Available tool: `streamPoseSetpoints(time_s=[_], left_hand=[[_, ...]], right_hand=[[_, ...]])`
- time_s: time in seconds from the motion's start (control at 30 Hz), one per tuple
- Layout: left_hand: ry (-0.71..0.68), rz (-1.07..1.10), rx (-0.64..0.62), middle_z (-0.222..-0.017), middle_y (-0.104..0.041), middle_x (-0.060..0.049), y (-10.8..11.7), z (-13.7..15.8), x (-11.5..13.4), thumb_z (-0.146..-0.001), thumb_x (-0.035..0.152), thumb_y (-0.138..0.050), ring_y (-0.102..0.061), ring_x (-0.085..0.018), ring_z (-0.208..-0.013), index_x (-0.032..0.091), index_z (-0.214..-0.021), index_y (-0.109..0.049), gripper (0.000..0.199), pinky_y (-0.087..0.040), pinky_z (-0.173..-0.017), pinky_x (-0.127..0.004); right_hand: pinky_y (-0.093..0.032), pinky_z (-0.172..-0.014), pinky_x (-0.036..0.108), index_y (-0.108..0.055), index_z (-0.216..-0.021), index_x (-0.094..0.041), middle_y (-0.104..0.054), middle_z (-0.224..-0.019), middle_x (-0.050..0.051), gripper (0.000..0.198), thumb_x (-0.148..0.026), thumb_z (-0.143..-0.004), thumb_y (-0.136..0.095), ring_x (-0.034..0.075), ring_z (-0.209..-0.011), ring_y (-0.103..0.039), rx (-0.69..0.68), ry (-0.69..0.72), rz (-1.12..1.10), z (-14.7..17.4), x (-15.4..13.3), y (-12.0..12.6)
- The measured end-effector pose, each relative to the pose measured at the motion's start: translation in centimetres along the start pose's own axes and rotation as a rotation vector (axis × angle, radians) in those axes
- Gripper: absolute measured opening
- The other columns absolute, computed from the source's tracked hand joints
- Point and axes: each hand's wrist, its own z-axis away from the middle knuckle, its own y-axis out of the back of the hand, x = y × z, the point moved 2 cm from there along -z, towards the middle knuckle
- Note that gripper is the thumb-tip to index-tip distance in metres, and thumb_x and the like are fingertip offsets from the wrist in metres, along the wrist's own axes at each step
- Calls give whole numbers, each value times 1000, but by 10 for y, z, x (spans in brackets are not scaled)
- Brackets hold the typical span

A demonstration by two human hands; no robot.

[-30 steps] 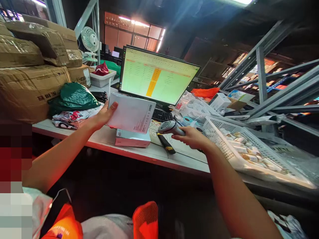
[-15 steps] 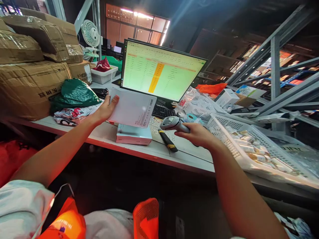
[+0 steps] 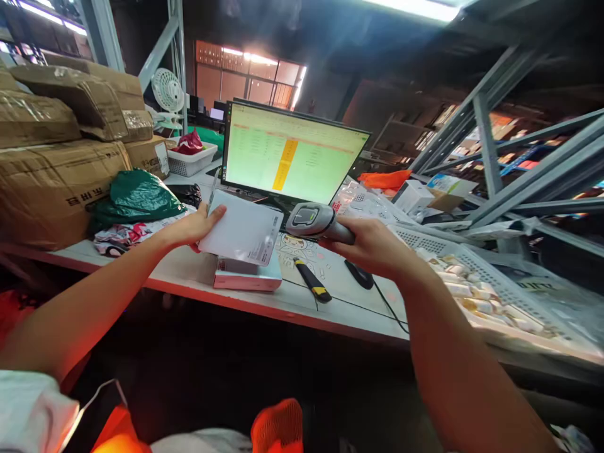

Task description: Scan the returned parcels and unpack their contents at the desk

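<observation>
My left hand (image 3: 201, 225) grips the left edge of a flat white box (image 3: 240, 225), thumb on its face. A barcode and small print show along the box's right side. Below it, a second box (image 3: 248, 278), white with a pink side, lies on the table and is partly covered. My right hand (image 3: 365, 244) is wrapped around the handle of a grey barcode scanner (image 3: 311, 220). The scanner's head is just right of the held box, apart from it. Beneath lies a black and yellow utility knife (image 3: 313, 280), and a black mouse (image 3: 358, 274) sits under my right hand.
A monitor (image 3: 292, 151) with a spreadsheet stands behind. Cardboard boxes (image 3: 61, 189) and a green plastic bag (image 3: 139, 195) are piled on the left. A white perforated basket (image 3: 519, 277) of small bottles stands on the right, near metal beams (image 3: 488, 145).
The scanner has risen and moved left, closer to the white box. The box is lower in view and a little left. The mouse now shows. The whole view has shifted.
</observation>
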Motion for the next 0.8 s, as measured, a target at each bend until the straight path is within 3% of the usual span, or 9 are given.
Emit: streamPoseSetpoints(time_s=[0.1, 0.2, 0.33, 0.4, 0.47, 0.53, 0.6, 0.7, 0.8], left_hand=[[5, -53, -22, -121, -64, -22, 6, -3, -13, -96, 77, -34, -68, -32, -94, 15, -137, -44, 75, -54, -48, -28], [-12, 112, -37, -99, -69, -15, 3, -13, -34, -94, 80, -32, -68, -27, -79, 17, -131, -50, 75, -52, -47, -29], [76, 338, -251, -69, -62, -6, -17, -20, -58, -96, 79, -29, -61, -23, -56, 16, -107, -63, 72, -48, -43, -30], [127, 389, -286, -62, -61, -6, -26, -21, -61, -97, 78, -28, -58, -22, -50, 16, -93, -65, 72, -44, -41, -30], [155, 421, -276, -58, -60, -6, -32, -22, -60, -96, 78, -30, -57, -21, -47, 16, -86, -65, 71, -42, -41, -29], [164, 443, -273, -58, -61, -5, -35, -24, -54, -93, 80, -37, -58, -21, -47, 17, -86, -65, 69, -41, -43, -28], [164, 433, -291, -59, -62, -6, -36, -28, -47, -89, 83, -42, -58, -21, -49, 17, -86, -65, 69, -40, -44, -28], [144, 387, -341, -65, -67, -9, -38, -31, -38, -85, 84, -47, -62, -23, -56, 17, -86, -67, 70, -46, -50, -29], [112, 440, -306, -72, -70, -8, -42, -25, -35, -86, 80, -51, -64, -21, -63, 17, -88, -67, 64, -51, -57, -28]], right_hand=[[-38, -59, 27, -70, -90, -21, -70, -79, 3, 26, -46, -87, -66, 19, -70, -62, -29, -187, 25, 1, 33, -25], [-39, -63, 29, -70, -94, -19, -73, -89, 8, 30, -47, -92, -63, 23, -80, -66, -95, -398, 136, 10, 73, -66], [-45, -77, 33, -68, -118, -15, -74, -111, 16, 39, -47, -100, -53, 30, -103, -69, -187, -610, 227, 33, 112, -119], [-47, -86, 36, -66, -125, -11, -71, -119, 20, 41, -41, -101, -52, 33, -111, -68, -235, -680, 239, 44, 118, -133], [-46, -96, 41, -65, -129, -7, -67, -128, 25, 43, -36, -100, -52, 36, -121, -63, -209, -689, 252, 47, 111, -136], [-43, -106, 44, -64, -133, -7, -63, -136, 25, 48, -40, -100, -52, 37, -128, -58, -84, -637, 158, 41, 90, -135], [-43, -109, 44, -62, -139, -13, -64, -138, 21, 55, -51, -101, -50, 34, -128, -59, 17, -568, -146, 28, 59, -137], [-43, -112, 45, -56, -146, -19, -63, -143, 16, 71, -70, -97, -47, 32, -130, -59, -21, -528, -674, 6, 13, -155], [-37, -119, 48, -53, -149, -22, -56, -152, 13, 77, -75, -93, -48, 31, -140, -51, -8, -526, -897, -10, -16, -175]])
